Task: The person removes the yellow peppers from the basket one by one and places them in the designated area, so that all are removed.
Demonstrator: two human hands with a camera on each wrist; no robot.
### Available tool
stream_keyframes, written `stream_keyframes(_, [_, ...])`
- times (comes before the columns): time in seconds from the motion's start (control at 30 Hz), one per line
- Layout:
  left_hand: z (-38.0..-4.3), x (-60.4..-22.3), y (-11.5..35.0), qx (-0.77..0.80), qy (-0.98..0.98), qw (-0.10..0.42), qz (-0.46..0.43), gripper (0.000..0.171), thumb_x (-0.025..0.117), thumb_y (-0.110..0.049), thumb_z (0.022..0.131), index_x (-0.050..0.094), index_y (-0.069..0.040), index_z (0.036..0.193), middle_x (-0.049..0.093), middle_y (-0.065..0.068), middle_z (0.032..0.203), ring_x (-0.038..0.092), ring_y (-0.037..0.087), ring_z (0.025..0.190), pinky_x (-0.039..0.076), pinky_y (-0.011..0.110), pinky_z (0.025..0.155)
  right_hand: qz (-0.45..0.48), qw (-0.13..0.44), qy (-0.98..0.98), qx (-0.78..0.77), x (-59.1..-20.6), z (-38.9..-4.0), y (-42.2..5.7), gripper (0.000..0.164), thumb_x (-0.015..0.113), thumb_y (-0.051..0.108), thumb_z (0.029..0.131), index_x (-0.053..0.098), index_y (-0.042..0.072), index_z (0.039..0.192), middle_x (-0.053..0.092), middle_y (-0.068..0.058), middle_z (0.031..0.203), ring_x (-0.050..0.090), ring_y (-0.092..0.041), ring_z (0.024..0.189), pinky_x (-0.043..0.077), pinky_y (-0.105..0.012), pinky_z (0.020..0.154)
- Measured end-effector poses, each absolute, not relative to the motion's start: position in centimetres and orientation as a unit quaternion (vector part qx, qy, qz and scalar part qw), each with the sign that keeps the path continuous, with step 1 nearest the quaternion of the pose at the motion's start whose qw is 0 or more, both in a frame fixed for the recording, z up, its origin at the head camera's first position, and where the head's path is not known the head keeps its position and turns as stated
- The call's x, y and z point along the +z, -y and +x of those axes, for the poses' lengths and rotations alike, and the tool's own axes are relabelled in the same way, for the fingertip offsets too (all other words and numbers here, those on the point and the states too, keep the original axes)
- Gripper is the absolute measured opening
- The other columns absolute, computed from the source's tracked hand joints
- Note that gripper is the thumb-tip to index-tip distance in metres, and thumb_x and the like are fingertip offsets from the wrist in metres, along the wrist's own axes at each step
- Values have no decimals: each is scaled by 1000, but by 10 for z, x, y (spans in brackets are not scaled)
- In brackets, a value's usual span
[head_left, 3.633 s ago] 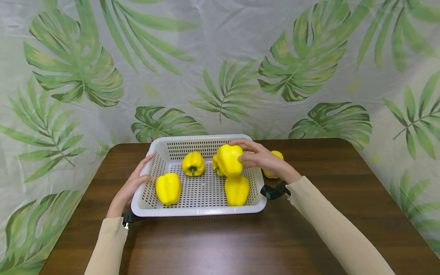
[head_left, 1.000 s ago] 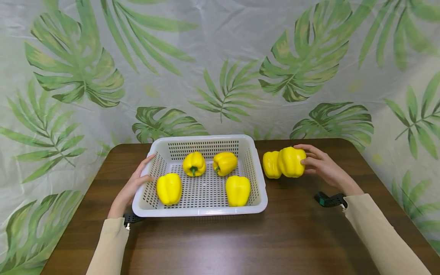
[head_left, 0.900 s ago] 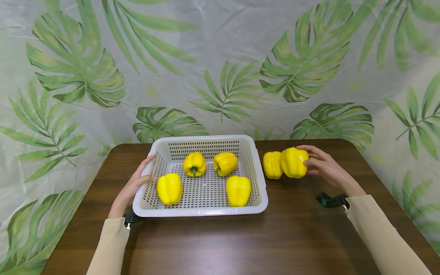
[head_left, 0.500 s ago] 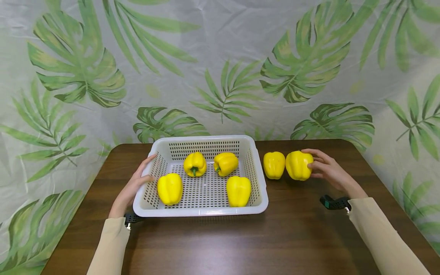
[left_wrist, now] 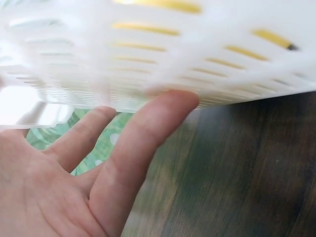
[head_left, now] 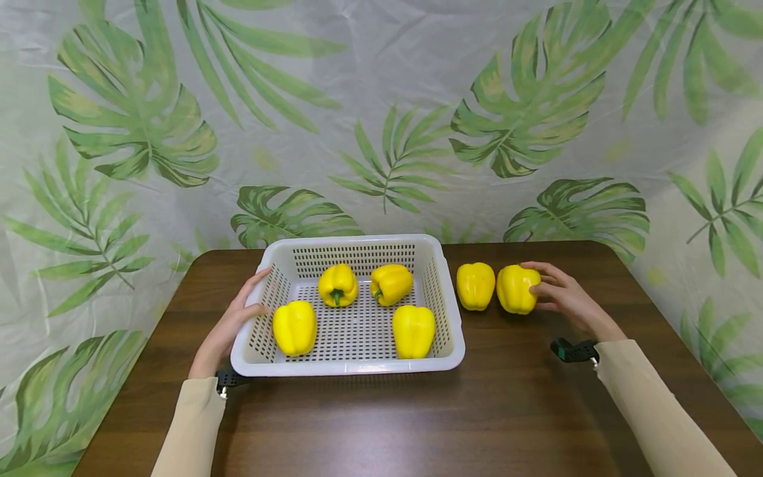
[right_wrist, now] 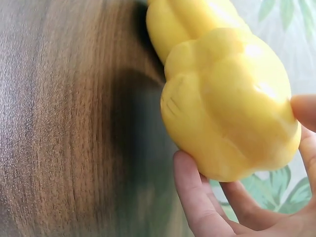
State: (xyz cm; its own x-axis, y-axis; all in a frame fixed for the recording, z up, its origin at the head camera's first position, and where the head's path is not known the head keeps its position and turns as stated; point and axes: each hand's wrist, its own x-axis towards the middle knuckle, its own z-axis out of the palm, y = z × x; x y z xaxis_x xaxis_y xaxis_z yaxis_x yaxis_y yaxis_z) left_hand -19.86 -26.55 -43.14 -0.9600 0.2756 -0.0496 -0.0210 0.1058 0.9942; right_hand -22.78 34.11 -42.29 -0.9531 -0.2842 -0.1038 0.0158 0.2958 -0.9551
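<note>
At the table's back right, my right hand [head_left: 572, 298] holds a yellow bell pepper [head_left: 517, 290] from its right side. The right wrist view shows fingertips and thumb against that bell pepper [right_wrist: 232, 103]. Just left of it, a second yellow bell pepper [head_left: 475, 286] sits on the wood. My left hand [head_left: 229, 321] rests against the left side of a white perforated basket [head_left: 346, 368]. From the left wrist, the fingers and thumb [left_wrist: 148, 133] look nearly straight along the basket wall [left_wrist: 207, 29]. Inside the basket lie several more bell peppers, including one front left [head_left: 295, 328].
A dark brown wooden table [head_left: 381, 424] carries everything. Behind it hangs a grey cloth [head_left: 393, 79] printed with green leaves. The pepper at the basket's front right [head_left: 414, 331] is near the right wall.
My right hand has carried a bell pepper from above the basket to the right and lowered it beside the other one on the table. The left hand has stayed at the basket.
</note>
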Motion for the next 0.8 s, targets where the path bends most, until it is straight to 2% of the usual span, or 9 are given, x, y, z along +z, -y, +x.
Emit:
stream_keyframes(0.2, [-199, -431, 265, 664, -734, 112, 87, 73, 42, 0, 91, 12, -25, 154, 2, 17, 157, 23, 50, 132, 41, 63, 85, -78, 128, -801, -579, -427, -231, -340, 52, 50, 17, 99, 31, 11, 147, 15, -21, 150, 48, -13, 105, 48, -41, 86])
stream_keyframes(0.5, [-199, -433, 266, 665, -733, 111, 91, 74, 42, 0, 91, 13, -26, 153, 3, 16, 157, 23, 50, 132, 41, 64, 85, -72, 137, -809, -566, -429, -235, -336, 59, 52, 16, 97, 26, 10, 150, 9, -25, 154, 32, -37, 125, 46, -45, 89])
stream_keyframes(0.8, [-202, -435, 267, 663, -734, 112, 93, 73, 42, 0, 91, 14, -27, 153, 4, 15, 157, 24, 48, 132, 41, 63, 86, -71, 130, -809, -568, -428, -233, -333, 63, 53, 16, 98, 21, 8, 152, 11, -27, 153, 27, -43, 130, 41, -54, 94])
